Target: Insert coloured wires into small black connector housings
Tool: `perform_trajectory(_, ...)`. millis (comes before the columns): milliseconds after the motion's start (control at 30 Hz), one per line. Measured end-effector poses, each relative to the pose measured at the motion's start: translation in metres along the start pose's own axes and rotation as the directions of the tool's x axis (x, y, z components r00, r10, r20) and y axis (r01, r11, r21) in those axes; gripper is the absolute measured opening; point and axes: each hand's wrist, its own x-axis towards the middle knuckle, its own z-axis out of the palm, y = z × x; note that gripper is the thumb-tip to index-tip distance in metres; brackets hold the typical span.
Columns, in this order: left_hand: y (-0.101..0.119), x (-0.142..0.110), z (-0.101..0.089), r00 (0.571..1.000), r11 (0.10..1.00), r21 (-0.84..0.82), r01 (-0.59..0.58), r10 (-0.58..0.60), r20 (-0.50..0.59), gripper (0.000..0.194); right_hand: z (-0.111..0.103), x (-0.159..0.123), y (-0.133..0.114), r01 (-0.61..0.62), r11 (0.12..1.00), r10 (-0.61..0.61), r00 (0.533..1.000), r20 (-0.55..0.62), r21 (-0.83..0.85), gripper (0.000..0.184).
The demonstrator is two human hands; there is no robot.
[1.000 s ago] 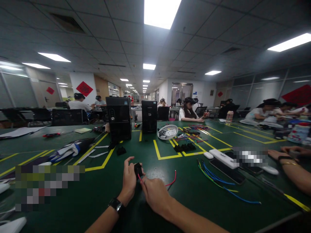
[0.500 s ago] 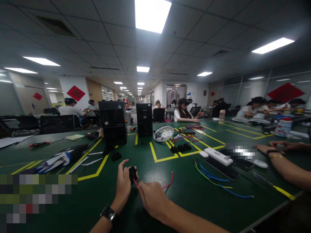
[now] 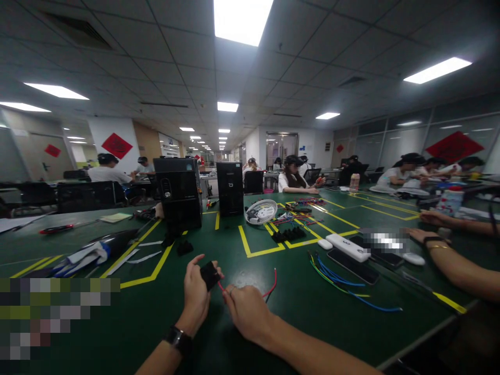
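Observation:
My left hand [image 3: 197,289], with a dark watch on its wrist, holds a small black block [image 3: 210,274], perhaps a terminal block, between thumb and fingers. My right hand [image 3: 247,311] is closed, pinching a red wire [image 3: 275,278] close to the block. One end of that wire meets the block's near side; whether it sits inside cannot be made out. The other end curves up past my right hand, with a dark stretch along it. Several similar black blocks [image 3: 289,235] lie further back, and a single one [image 3: 185,247] rests beyond my left hand.
Blue and green-yellow wires [image 3: 336,278] lie to the right, near a white power strip [image 3: 347,247] and a dark phone [image 3: 353,265]. Another person's arm [image 3: 449,260] rests at far right. Two black computer cases [image 3: 177,195] and a white basket [image 3: 261,212] stand behind. Gloves [image 3: 84,258] lie left.
My left hand has turned the black block, so more of its broad face shows. My right hand still pinches the red wire close to it. The whole view has shifted slightly.

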Motion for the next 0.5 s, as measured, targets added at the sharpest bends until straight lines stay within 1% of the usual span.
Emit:
perform_trajectory(67,0.013,0.011,-0.009,0.998,0.993,-0.114,-0.014,0.006,-0.069,0.029,-0.006,0.002,0.013,-0.089,0.995,0.090,0.996,-0.001,0.036,0.033)
perform_trajectory(100,0.018,0.015,-0.014,0.995,0.992,-0.123,-0.020,0.007,-0.103,0.029,-0.009,0.003,0.018,-0.124,0.990,0.125,0.992,-0.004,0.059,0.033)
perform_trajectory(167,0.023,0.021,-0.022,0.991,0.998,-0.060,0.022,-0.029,-0.130,0.027,-0.014,0.005,0.022,-0.146,0.984,0.148,0.989,-0.010,0.101,0.034)
perform_trajectory(200,0.022,0.021,-0.025,0.992,0.998,0.003,0.061,-0.060,-0.113,0.026,-0.015,0.005,0.020,-0.130,0.985,0.132,0.991,-0.008,0.112,0.035)
perform_trajectory(233,0.020,0.020,-0.027,0.993,0.992,0.080,0.097,-0.091,-0.070,0.024,-0.015,0.004,0.017,-0.101,0.989,0.101,0.995,0.005,0.112,0.035)
perform_trajectory(300,0.011,0.018,-0.029,0.987,0.960,0.250,0.129,-0.148,0.059,0.025,-0.013,0.002,0.008,-0.023,0.996,0.018,0.998,0.067,0.082,0.034)
perform_trajectory(367,0.003,0.017,-0.032,0.972,0.915,0.392,0.093,-0.168,0.162,0.033,-0.012,-0.001,0.001,0.055,0.998,-0.060,0.987,0.148,0.042,0.030)
perform_trajectory(433,-0.003,0.021,-0.035,0.969,0.875,0.484,0.034,-0.146,0.197,0.041,-0.011,-0.003,-0.003,0.113,0.993,-0.116,0.972,0.206,0.027,0.025)
perform_trajectory(500,-0.005,0.029,-0.040,0.975,0.832,0.552,-0.051,-0.080,0.209,0.044,-0.011,-0.004,-0.003,0.141,0.990,-0.144,0.964,0.223,0.029,0.022)
